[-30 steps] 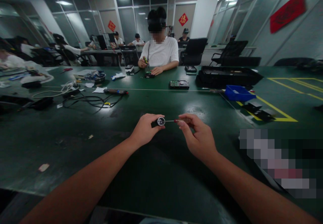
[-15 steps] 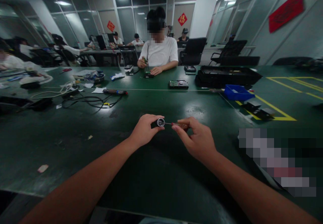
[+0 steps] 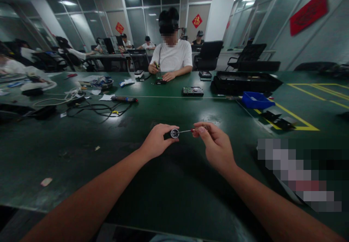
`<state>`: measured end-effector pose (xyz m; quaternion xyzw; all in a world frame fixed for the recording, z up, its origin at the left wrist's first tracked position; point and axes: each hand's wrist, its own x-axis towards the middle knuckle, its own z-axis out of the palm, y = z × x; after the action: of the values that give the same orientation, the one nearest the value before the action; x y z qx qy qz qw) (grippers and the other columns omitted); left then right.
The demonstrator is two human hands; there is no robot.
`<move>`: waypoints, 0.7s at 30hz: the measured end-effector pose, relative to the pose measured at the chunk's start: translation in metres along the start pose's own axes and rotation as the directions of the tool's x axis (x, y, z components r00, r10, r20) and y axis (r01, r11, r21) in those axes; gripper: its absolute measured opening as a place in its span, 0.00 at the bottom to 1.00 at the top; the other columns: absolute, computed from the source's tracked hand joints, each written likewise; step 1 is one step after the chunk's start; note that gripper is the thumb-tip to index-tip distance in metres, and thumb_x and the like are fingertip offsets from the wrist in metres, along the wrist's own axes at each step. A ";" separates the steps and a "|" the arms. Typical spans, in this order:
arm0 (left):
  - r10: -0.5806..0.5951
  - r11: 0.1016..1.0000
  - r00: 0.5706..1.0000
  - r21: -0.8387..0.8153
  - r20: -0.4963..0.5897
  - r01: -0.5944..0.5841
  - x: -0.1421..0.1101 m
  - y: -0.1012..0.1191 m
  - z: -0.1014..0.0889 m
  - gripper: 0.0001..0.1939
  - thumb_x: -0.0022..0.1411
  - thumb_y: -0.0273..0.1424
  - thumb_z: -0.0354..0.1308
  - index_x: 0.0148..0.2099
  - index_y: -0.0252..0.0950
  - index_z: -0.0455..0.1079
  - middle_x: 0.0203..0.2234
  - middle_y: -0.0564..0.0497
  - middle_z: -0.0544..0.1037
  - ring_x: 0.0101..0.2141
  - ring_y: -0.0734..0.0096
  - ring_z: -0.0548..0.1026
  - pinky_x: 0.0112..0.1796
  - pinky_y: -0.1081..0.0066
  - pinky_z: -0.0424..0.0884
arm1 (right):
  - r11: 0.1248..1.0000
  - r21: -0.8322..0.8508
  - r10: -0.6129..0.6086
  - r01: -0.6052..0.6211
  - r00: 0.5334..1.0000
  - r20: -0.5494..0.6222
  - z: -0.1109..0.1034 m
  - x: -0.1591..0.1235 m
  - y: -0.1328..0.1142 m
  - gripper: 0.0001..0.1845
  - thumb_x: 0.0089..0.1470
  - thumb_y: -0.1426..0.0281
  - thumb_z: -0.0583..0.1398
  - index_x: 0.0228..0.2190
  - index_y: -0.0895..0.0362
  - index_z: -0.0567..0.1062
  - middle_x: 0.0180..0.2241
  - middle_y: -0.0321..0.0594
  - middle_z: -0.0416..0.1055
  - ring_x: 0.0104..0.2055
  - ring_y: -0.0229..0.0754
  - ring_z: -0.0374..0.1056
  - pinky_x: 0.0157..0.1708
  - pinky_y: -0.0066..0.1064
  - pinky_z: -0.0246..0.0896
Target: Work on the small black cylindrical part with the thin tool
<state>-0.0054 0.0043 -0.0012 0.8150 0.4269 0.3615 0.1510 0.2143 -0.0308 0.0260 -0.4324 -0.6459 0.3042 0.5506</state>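
My left hand (image 3: 158, 139) is closed around a small round black part with a silvery face (image 3: 174, 133), held just above the green table (image 3: 163, 183). My right hand (image 3: 215, 143) pinches a small screwdriver with a red handle (image 3: 194, 130), held level. Its thin metal shaft points left and its tip rests on the round part's face. Both hands meet at the middle of the table, close to me.
A person in a white shirt (image 3: 172, 56) sits across the table working on a small item. A circuit board (image 3: 193, 91), a blue tray (image 3: 257, 100), black trays (image 3: 245, 82), cables (image 3: 95, 109) and a tool (image 3: 124, 99) lie further back.
My right hand has shifted its grip on the screwdriver handle, fingers turning slightly. The left hand and round part have stayed nearly in place.
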 end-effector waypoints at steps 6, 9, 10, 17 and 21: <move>-0.007 1.000 1.000 0.021 -0.009 0.007 0.001 0.001 0.000 0.19 0.61 0.32 0.68 0.55 0.41 0.75 0.48 0.49 0.81 0.49 0.59 0.77 0.51 0.57 0.69 | 0.853 0.434 0.328 -0.288 0.944 -0.019 0.004 0.011 0.017 0.17 0.59 0.53 0.61 0.34 0.55 0.75 0.29 0.38 0.73 0.30 0.41 0.72 0.35 0.38 0.72; -0.020 0.999 1.000 0.041 -0.019 0.021 0.001 0.002 0.000 0.20 0.60 0.32 0.69 0.54 0.41 0.75 0.47 0.49 0.82 0.49 0.59 0.77 0.51 0.57 0.69 | 0.864 0.431 0.325 -0.262 0.942 -0.079 0.005 0.011 0.018 0.16 0.58 0.54 0.62 0.35 0.55 0.75 0.30 0.38 0.74 0.31 0.40 0.71 0.35 0.36 0.71; -0.022 0.999 1.000 0.044 -0.021 0.023 0.001 0.003 0.000 0.20 0.60 0.32 0.69 0.54 0.42 0.75 0.47 0.50 0.82 0.49 0.59 0.77 0.51 0.57 0.69 | 0.893 0.388 0.288 -0.228 0.952 -0.104 0.005 0.010 0.017 0.16 0.59 0.55 0.62 0.36 0.55 0.75 0.32 0.38 0.74 0.32 0.40 0.72 0.36 0.36 0.71; 0.018 0.998 1.000 0.065 -0.008 -0.017 0.000 0.004 -0.002 0.20 0.60 0.33 0.69 0.54 0.41 0.75 0.47 0.50 0.82 0.47 0.59 0.77 0.50 0.57 0.68 | 0.999 -0.015 0.046 -0.047 0.995 -0.087 0.004 0.001 0.003 0.13 0.66 0.59 0.56 0.40 0.54 0.73 0.33 0.40 0.76 0.35 0.43 0.74 0.39 0.39 0.69; 0.008 0.998 1.000 0.070 -0.013 -0.007 0.000 0.004 -0.002 0.19 0.61 0.33 0.68 0.54 0.41 0.75 0.47 0.50 0.82 0.48 0.58 0.77 0.50 0.56 0.68 | 0.995 -0.104 -0.013 0.004 0.996 -0.087 0.003 -0.001 0.003 0.13 0.67 0.59 0.54 0.42 0.54 0.73 0.33 0.40 0.77 0.35 0.43 0.75 0.39 0.38 0.69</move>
<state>-0.0040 0.0020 0.0026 0.8189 0.4373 0.3524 0.1184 0.2123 -0.0304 0.0222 -0.4706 -0.6379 0.2489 0.5564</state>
